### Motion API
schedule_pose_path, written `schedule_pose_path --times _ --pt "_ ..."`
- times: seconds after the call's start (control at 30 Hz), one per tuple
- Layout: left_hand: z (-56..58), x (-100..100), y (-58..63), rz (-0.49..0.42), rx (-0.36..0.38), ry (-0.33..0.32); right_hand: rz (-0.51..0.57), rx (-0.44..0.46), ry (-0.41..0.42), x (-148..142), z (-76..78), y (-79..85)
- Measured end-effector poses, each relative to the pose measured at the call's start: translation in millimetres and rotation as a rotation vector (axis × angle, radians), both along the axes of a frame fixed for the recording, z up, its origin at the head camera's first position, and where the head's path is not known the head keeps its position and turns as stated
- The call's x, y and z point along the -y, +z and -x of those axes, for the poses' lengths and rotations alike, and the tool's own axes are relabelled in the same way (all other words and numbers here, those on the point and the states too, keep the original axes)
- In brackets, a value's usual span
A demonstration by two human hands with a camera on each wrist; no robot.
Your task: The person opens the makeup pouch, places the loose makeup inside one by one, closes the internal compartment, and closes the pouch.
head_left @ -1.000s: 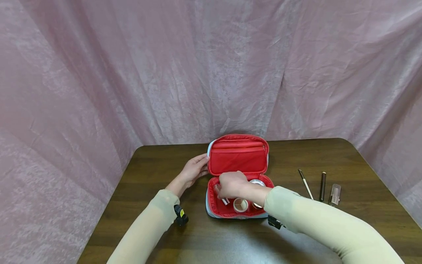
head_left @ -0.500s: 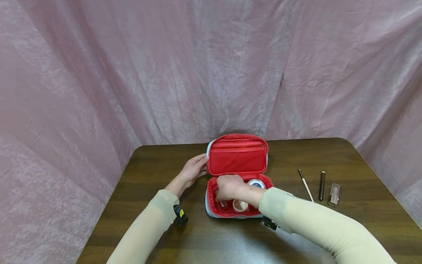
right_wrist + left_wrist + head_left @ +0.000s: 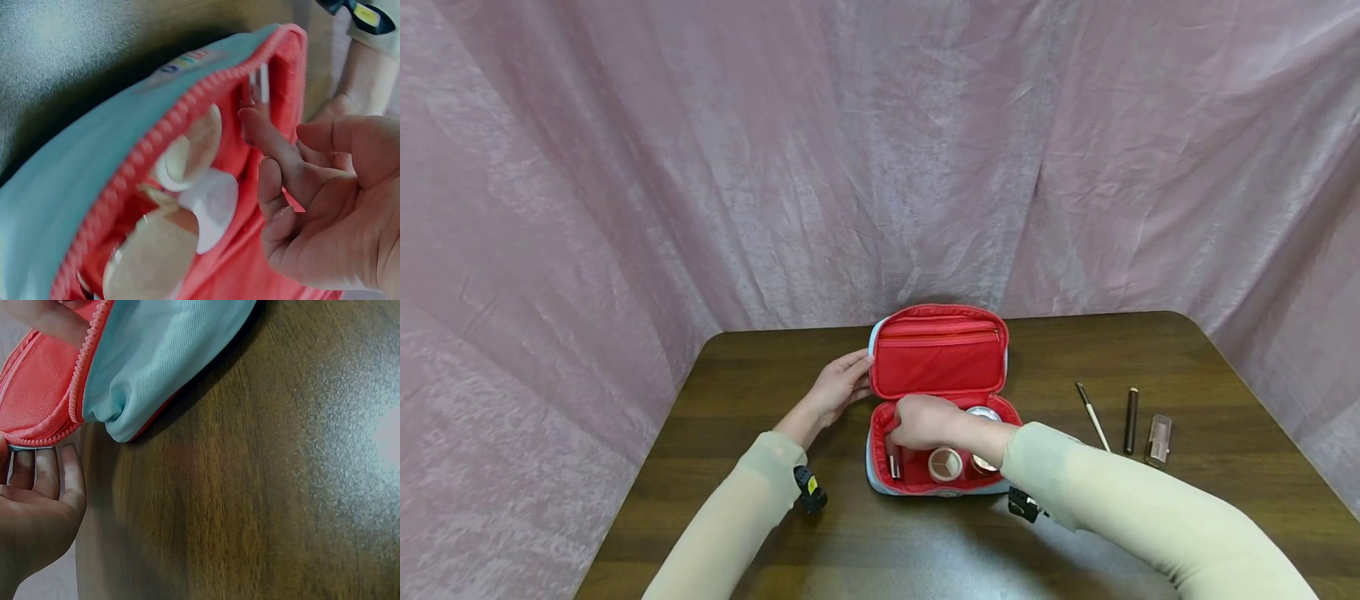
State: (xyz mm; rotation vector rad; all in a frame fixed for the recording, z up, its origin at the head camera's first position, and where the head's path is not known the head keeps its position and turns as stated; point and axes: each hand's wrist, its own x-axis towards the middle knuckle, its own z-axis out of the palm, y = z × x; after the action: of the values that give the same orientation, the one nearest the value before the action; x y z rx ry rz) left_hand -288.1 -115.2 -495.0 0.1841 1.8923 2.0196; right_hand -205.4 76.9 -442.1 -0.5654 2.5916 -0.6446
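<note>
A cosmetic bag with red lining and light blue outside stands unzipped, its lid raised. My left hand holds the lid's left edge, thumb in front and fingers behind, as the left wrist view shows for the hand. Inside the bag is my right hand. A slim lip gloss tube lies along the bag's left wall. In the right wrist view, my right hand touches the tube with the index finger, thumb apart from it. A round contour palette lies beside it.
Further right in the bag are a silver-rimmed round container and a gold-edged one, partly covered by my arm. On the table to the right lie a makeup brush, a dark brown pencil and a small clear-topped case.
The tube, tilted in my right hand a second ago, now lies straight along the bag's left wall. My right fingers have loosened from it. The left hand keeps its hold on the lid.
</note>
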Motion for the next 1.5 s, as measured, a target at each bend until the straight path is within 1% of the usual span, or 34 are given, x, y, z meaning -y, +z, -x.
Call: schedule_pose_path --times 0.2,0.23,0.4,0.53,0.63,0.77,0.87,0.97,1.1,1.3,1.4,1.5 --pt "0.6 0 -0.1 0.001 0.006 -0.003 0.032 0.008 -0.012 -17 6.3 20.7" --pt "0.7 0 -0.1 -0.001 0.010 -0.003 0.029 0.022 -0.029 -18 -1.2 41.9" --pt "1.9 2 0.6 0.008 0.021 0.000 0.050 -0.021 -0.017 -29 -1.7 63.3" --pt "3.3 2 -0.2 0.012 0.028 0.005 0.064 -0.049 -0.013 -37 -4.3 75.0" --pt "3.4 2 -0.8 0.008 0.024 0.002 0.066 -0.094 -0.015 -43 -7.1 80.4" --pt "3.5 0 -1.6 -0.002 0.011 -0.010 0.061 -0.204 -0.012 -58 -10.8 86.9" --pt "4.4 -2 -2.3 -0.002 0.006 -0.011 0.059 -0.273 -0.029 -75 -12.5 91.0" --pt "4.4 -2 -2.1 0.001 0.011 -0.002 0.064 -0.295 -0.064 -92 -14.1 94.4" --pt "3.6 -1 -0.9 0.011 0.012 -0.002 0.072 -0.296 -0.102 -113 -16.7 98.4" --pt "2.8 2 0.9 0.027 0.017 0.000 0.120 -0.325 -0.130 -139 -22.9 105.2" --pt "3.1 2 1.3 0.033 0.019 -0.006 0.102 -0.370 -0.156 -151 -26.8 105.3" --pt "3.7 3 0.9 0.029 0.026 -0.004 0.055 -0.395 -0.198 -163 -30.0 102.1"
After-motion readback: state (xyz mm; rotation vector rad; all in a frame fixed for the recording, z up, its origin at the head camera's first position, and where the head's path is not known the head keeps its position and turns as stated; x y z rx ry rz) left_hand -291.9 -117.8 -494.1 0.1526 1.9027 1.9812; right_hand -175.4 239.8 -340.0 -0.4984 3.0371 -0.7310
